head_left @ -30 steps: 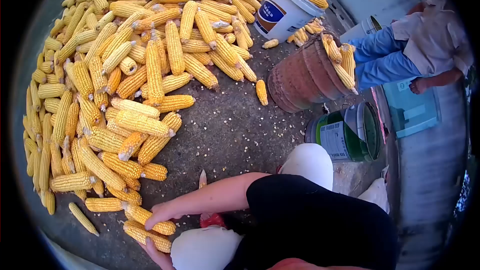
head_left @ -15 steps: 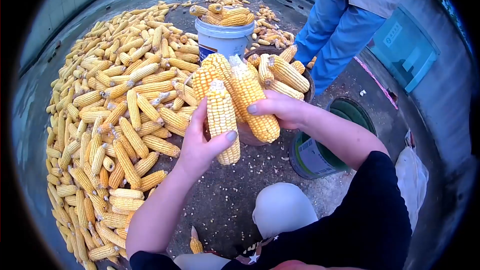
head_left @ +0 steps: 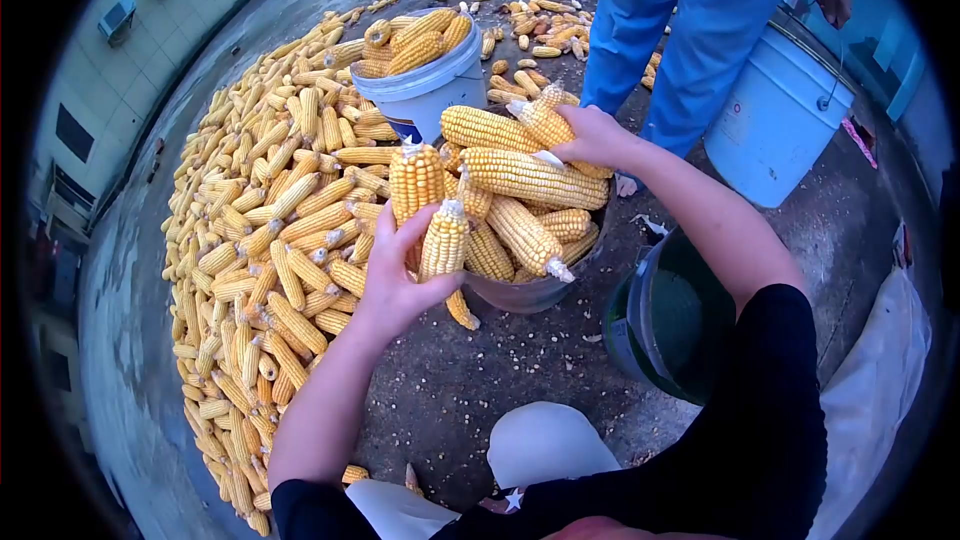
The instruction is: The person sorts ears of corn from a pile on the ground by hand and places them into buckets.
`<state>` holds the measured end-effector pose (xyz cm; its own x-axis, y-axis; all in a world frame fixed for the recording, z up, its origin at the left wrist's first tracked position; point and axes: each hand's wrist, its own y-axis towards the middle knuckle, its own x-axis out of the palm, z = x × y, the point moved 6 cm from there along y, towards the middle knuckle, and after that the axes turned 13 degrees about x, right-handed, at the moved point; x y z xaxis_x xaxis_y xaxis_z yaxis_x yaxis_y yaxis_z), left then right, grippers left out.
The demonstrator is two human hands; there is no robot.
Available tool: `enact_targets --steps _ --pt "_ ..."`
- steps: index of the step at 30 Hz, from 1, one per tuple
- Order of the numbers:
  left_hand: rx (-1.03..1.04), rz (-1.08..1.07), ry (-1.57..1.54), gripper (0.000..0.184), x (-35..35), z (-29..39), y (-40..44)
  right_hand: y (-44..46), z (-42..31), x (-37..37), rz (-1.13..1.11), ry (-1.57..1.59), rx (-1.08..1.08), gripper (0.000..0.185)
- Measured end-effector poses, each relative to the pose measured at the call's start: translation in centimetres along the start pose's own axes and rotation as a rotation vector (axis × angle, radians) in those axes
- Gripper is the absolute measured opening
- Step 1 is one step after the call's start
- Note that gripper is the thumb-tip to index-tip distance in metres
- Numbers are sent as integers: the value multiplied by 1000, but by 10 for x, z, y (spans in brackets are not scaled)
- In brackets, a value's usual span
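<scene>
Corn cobs (head_left: 520, 235) fill a round reddish-brown bucket (head_left: 530, 297) in front of me. At its left side my left hand (head_left: 392, 280) is closed round two upright cobs (head_left: 443, 240), their tips pointing up. Over the bucket's back right, my right hand (head_left: 593, 137) lies on cobs (head_left: 545, 120) at the top, fingers curled over them and partly hidden. Two long cobs lie just left of that hand. A white bucket (head_left: 425, 90) heaped with cobs stands behind, touching the big pile.
A large corn pile (head_left: 270, 270) spreads on the left. At the right are a dark green bucket (head_left: 665, 320), a white sack (head_left: 880, 390) and a pale blue bucket (head_left: 775, 120) near a person in blue trousers (head_left: 690, 30). Loose cobs (head_left: 545, 20) lie farther back.
Both hands have risen from the ground pile to the brown bucket with cobs. Since the middle frame they have spread apart. The pale blue bucket has come into view beside the person.
</scene>
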<state>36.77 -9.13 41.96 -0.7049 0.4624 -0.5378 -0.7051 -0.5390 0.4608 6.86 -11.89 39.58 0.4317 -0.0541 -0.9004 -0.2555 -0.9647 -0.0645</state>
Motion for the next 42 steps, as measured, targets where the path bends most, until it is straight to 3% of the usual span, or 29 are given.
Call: enact_targets --steps 3,8,10,12,15,17,19,20,21,23,25,27,30,34,35,38,41,42 --pt "311 -52 374 56 25 27 32 1 3 -5 -10 114 -16 66" --pt "608 -57 565 33 73 32 12 -35 5 -44 33 935 -1 61" --pt "535 -134 479 32 72 37 8 -60 -2 -47 2 1046 13 61" --pt "538 -288 490 37 69 39 13 -78 -13 -36 -175 1080 -69 67" --pt "449 -555 589 42 65 39 39 -86 -12 4 -198 885 -48 68" --pt "476 -722 713 40 70 38 39 -84 -7 16 -49 487 -71 59" --pt "501 -690 748 40 67 36 32 -94 -7 24 74 236 -143 52" --pt "532 -673 768 40 65 36 28 -104 -20 24 201 -132 -287 44" --pt "528 -672 771 40 64 35 28 -112 -24 28 222 -235 -330 39" --pt "459 -667 610 39 61 30 32 -98 -13 37 -131 -177 -113 36" --pt "548 -590 587 37 63 28 42 -86 -4 34 -155 28 -110 32" --pt "618 -513 636 45 69 25 42 -81 -2 22 -126 247 -301 30" --pt "741 -583 703 50 74 23 17 -91 1 37 -255 246 -54 33" --pt "632 -586 590 63 75 26 -2 -110 1 39 -249 62 -96 39" --pt "607 -503 498 60 75 27 -4 -117 -9 27 -141 125 -192 43" --pt "642 -377 635 57 74 12 -12 -151 -14 -21 272 65 -203 48" --pt "727 -286 553 56 68 5 -10 -193 10 -25 85 460 187 31" --pt "691 -251 454 58 66 4 -7 -209 13 -21 79 463 202 28"
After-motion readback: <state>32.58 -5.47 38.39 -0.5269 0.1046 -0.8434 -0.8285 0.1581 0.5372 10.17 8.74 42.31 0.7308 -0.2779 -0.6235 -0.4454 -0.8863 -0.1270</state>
